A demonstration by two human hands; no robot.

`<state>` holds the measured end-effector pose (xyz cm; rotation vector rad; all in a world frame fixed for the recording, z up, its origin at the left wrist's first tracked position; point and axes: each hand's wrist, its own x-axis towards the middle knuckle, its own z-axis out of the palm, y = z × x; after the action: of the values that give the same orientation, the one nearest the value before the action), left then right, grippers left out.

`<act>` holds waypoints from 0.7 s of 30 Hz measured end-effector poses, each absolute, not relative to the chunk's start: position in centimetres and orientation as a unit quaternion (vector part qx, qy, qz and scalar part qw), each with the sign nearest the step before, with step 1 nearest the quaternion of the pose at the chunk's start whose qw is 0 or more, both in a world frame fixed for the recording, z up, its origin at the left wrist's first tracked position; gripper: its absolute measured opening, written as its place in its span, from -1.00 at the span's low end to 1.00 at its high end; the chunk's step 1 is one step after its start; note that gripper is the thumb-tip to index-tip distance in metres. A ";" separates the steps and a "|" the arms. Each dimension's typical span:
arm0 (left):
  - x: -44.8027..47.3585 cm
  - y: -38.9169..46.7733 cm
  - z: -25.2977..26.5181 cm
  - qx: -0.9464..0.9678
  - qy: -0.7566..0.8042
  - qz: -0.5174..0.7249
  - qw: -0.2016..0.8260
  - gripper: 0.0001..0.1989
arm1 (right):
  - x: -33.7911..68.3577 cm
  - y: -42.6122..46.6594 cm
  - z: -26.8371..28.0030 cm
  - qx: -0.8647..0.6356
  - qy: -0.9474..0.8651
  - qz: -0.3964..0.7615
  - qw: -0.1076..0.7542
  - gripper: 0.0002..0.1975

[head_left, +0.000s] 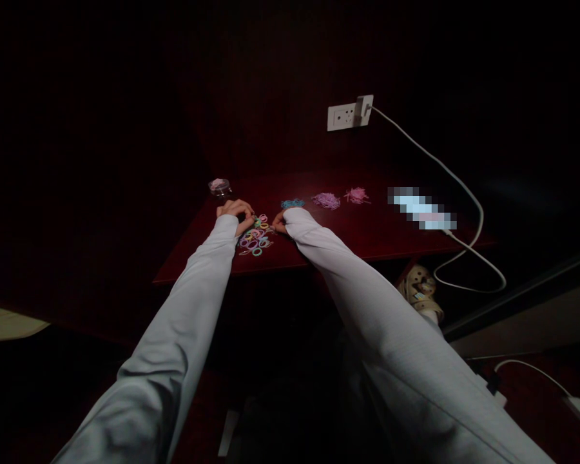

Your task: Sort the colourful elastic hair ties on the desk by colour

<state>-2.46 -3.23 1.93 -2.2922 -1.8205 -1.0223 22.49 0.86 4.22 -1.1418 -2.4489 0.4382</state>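
Note:
A heap of small multicoloured hair ties lies on the dark red table between my two hands. My left hand is at the heap's upper left, with thumb and forefinger curled together at its edge. On the heap's right side is my right hand, its fingers drawn together and partly covered by the sleeve. What either hand holds, if anything, is too small to make out. Just beyond the right hand is a pile of blue bands, followed rightward by a purple pile and a pink pile.
A clear round container with something pale pink stands at the table's far left. To the right lies a blurred, bright device with a white cable running to a wall socket. A beige clog shows below the table's right edge.

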 end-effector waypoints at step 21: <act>-1.5 -3.3 1.8 -0.810 -0.488 -0.319 -0.055 -0.66 | 22.4 0.7 4.8 -0.423 -0.868 0.191 0.178 -0.72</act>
<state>-1.49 -3.29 1.85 -2.6392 -1.5903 -1.0396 22.44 0.69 4.82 -1.1955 -2.4560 0.5391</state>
